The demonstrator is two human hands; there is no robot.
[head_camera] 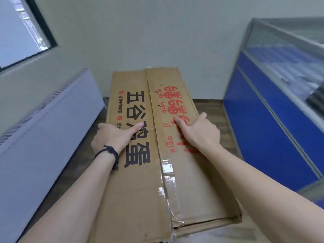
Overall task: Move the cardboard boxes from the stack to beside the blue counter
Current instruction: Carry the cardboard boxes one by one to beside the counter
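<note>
A person is carrying a long cardboard egg carton (154, 146) toward a corner, between a white chest freezer (45, 123) and the blue glass-topped counter (273, 123).

The left hand (112, 137) and right hand (199, 132) are gripping the carton's two long edges, thumbs lying on its taped top flaps and fingers hidden underneath. The box is hanging above the wooden floor (210, 109), so this looks like the carrying step; next it probably needs lowering beside the counter's base.
</note>
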